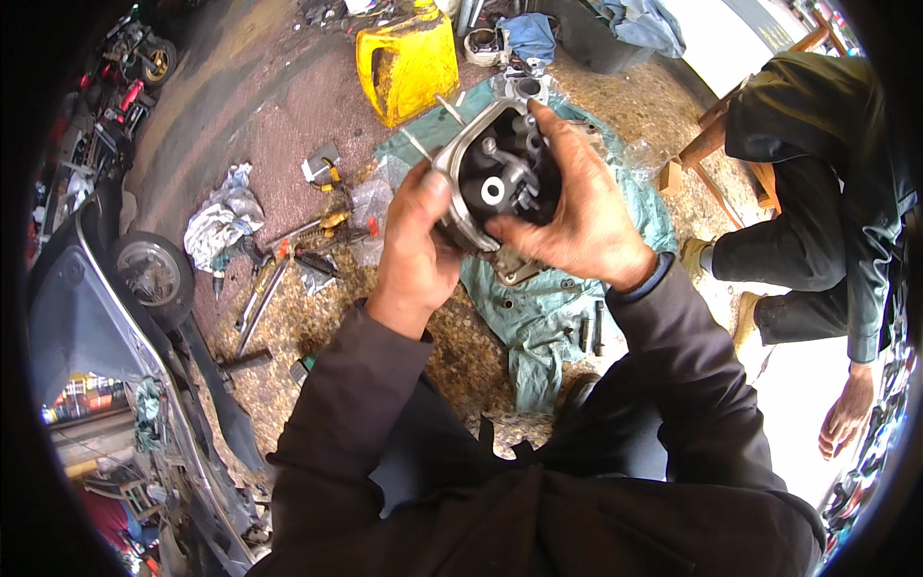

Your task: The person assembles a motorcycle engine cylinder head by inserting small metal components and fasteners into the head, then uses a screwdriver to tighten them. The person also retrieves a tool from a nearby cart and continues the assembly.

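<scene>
Between my hands is a metal motorcycle cylinder head (511, 178), tilted so its hollow side faces up, with a rocker-like part and a pale round ring inside. My left hand (418, 245) grips its left edge, thumb on the rim. On the other side, my right hand (588, 207) is wrapped round it, fingers along the far edge and thumb at the near rim. Two thin metal rods show at the far left of the part. Below lies a green cloth (514, 322) with dark metal pins (592, 330) and a grey metal piece (520, 272) partly hidden by the head.
A yellow jug (409, 69) stands beyond my hands, near an engine cylinder (484, 45). Left on the floor are hand tools (260, 298), a crumpled cloth (223, 219) and a small wheel (152, 279). At right, another person (803, 221) sits by a wooden stool (707, 144).
</scene>
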`<act>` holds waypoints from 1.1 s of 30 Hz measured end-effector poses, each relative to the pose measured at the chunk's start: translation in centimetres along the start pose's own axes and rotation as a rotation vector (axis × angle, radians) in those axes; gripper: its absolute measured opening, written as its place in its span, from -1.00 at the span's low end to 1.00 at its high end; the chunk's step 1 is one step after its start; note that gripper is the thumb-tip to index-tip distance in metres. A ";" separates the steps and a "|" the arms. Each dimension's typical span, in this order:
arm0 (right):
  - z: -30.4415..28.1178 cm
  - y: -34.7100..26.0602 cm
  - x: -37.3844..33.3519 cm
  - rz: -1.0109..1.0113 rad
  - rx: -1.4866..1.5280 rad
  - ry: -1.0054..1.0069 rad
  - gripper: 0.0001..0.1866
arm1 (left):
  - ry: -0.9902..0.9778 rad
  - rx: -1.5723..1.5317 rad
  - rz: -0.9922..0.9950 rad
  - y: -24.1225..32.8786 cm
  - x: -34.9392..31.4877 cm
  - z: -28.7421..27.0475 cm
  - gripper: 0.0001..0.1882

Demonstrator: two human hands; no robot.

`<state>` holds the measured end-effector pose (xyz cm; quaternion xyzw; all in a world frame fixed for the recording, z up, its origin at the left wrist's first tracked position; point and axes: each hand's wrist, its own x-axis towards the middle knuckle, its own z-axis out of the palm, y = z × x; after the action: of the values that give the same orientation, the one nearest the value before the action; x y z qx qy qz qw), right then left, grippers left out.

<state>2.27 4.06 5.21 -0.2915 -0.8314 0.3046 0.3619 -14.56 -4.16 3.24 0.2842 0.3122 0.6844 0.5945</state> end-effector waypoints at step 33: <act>1.9 -3.1 -0.8 -0.131 -0.304 0.153 -0.03 | 0.232 0.056 0.197 -0.7 1.2 -3.3 -0.56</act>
<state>0.41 0.96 6.07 -0.3105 -0.8551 0.1284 0.3949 -16.72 -3.18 0.60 0.2492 0.3682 0.7587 0.4762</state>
